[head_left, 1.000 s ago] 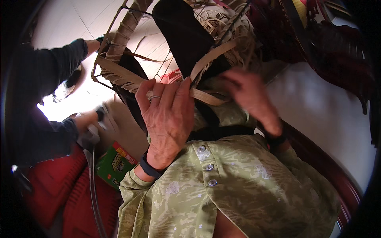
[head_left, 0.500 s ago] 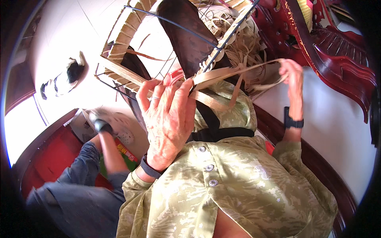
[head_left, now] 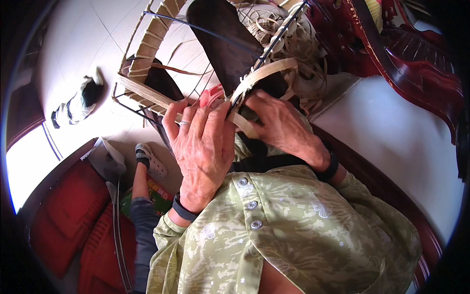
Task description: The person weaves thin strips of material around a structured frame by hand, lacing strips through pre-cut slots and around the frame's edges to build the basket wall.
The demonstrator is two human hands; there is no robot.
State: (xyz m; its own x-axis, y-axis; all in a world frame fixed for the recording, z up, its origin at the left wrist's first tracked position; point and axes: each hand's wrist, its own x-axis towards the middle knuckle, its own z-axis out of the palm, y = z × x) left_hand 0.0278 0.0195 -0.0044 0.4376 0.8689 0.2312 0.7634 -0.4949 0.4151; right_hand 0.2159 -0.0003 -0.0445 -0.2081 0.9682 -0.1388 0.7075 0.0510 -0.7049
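Note:
A dark metal wire frame (head_left: 223, 35), its edges wrapped with pale straw-coloured flat strip, stands before me over my lap. My left hand (head_left: 201, 142), wearing a ring, is closed over the frame's near corner, its fingertips hidden behind the edge. Close to its right, my right hand (head_left: 289, 126) has curled fingers at the same dark rod, pinching the strip there; its fingertips are partly hidden. A loop of the flat strip (head_left: 269, 71) arches above the right hand, and a short piece shows between both hands. Something pink-red (head_left: 212, 95) lies just beyond my left fingers.
Loose strips (head_left: 306, 63) pile up beyond the frame at right. Carved dark-red wooden furniture (head_left: 416, 73) stands at the far right. A black-and-white animal (head_left: 81, 103) lies on the pale floor at left. Another person's leg (head_left: 142, 206) with a clog reaches in near a red seat (head_left: 63, 215).
My right hand has come in from the far right, where it pulled the strip out, to the frame beside my left hand. The other person's leg has shifted; the left hand stays put.

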